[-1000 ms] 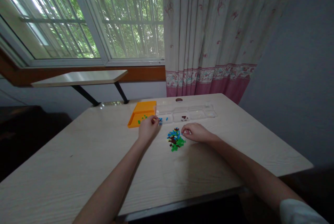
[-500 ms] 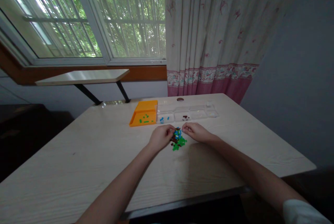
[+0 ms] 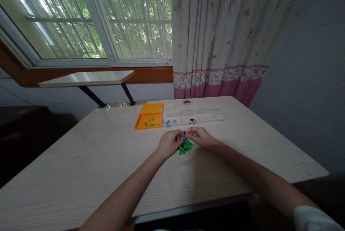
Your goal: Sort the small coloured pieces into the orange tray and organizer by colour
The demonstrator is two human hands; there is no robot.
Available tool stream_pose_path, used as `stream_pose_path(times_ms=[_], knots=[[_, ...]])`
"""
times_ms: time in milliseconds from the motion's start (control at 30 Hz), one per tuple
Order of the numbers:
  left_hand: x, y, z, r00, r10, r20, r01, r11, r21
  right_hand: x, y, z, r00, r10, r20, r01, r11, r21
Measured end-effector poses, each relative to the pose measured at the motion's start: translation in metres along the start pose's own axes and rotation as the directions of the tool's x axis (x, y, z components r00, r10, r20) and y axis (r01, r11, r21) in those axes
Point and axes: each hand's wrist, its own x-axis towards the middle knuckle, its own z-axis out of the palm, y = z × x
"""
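Closest to us, a pale sleeve (image 3: 309, 217) sits on the right arm, and both bare arms reach over the light wood table (image 3: 107, 173). In the middle of the table is a small pile of bits (image 3: 185, 147), with green ones at the near side and some blue and dark brown ones farther back. The left hand (image 3: 170, 142) is at the left of the pile and covers part of it. Its fingers are curled, with the tips close together. The right hand (image 3: 201, 136) is at the back right of the pile, its thumb and finger bent close like a pinch. The two hands' fingertips almost meet over the pile, but I cannot tell if either hand has hold of a bit. Past the hands is an orange box (image 3: 153, 108), with green pieces (image 3: 151, 124) in its near part. Just beside it, on the right, is a clear tray (image 3: 205, 116). Blue pieces (image 3: 167, 123) lie in its near left space, and brown pieces (image 3: 192, 120) lie in the next one. Farther back are a dark round thing (image 3: 187, 102), a flowery curtain (image 3: 215, 33) and a window (image 3: 140, 19) with green trees outside.
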Motion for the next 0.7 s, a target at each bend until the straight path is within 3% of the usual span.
stream_pose_path(times_ms=[700], knots=[[-0.0005, 0.0017, -0.0015, 1.0, 0.024, -0.006, -0.025, 0.997, -0.067, 0.0007, -0.0004, 0.0002, 1.0, 0.003, 0.021, -0.003, 1.0, 0.012]])
